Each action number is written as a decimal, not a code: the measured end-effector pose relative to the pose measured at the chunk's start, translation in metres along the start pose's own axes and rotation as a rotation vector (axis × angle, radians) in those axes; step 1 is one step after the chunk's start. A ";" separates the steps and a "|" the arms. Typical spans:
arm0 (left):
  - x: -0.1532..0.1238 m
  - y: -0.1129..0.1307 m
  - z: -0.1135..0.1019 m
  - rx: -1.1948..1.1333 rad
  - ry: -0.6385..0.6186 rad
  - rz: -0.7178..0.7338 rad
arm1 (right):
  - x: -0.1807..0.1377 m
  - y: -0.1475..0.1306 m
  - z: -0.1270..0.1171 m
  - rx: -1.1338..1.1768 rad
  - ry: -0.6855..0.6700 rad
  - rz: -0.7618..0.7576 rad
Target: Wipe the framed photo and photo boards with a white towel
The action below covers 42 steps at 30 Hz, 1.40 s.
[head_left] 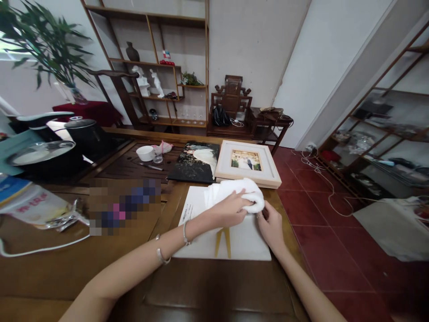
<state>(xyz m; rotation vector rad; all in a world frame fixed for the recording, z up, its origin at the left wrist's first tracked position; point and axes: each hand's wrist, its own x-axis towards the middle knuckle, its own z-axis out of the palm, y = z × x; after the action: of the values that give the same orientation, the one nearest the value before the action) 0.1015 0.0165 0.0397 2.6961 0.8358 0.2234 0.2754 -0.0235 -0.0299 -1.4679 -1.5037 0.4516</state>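
My left hand (234, 208) reaches across and grips a thick, folded white cloth (231, 190), fingers at the rolled fold on its right end. At that same end my right hand (271, 221) pinches the cloth's edge with thumb and curled fingers. Under both hands lies a flat white board (197, 246) with small dark print along its left side. A yellow V-shaped piece (223, 243) shows on the board below my left wrist; its upper part is hidden. Beyond the cloth is a light wooden picture frame (275, 176) with a photo inside.
A dark picture panel (187, 165) lies left of the frame. Further left are a white bowl (145, 153), a small clear cup (157, 158), a lidded pan (43, 156), a kettle (83, 134) and a plastic bag (33, 205). The table's right edge borders red floor tiles (328, 250).
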 end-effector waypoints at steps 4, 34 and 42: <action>0.003 -0.004 0.006 0.030 0.002 0.065 | -0.001 0.003 0.000 -0.069 -0.021 -0.029; -0.045 -0.013 0.026 0.184 0.130 -0.193 | -0.001 0.006 0.003 -0.048 -0.039 -0.055; -0.098 -0.013 0.027 0.203 0.091 -0.259 | -0.003 0.003 0.003 -0.030 -0.045 -0.041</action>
<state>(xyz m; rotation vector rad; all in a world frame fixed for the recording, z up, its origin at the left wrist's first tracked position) 0.0212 -0.0357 0.0046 2.7390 1.2864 0.2131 0.2743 -0.0243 -0.0346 -1.4562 -1.5792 0.4420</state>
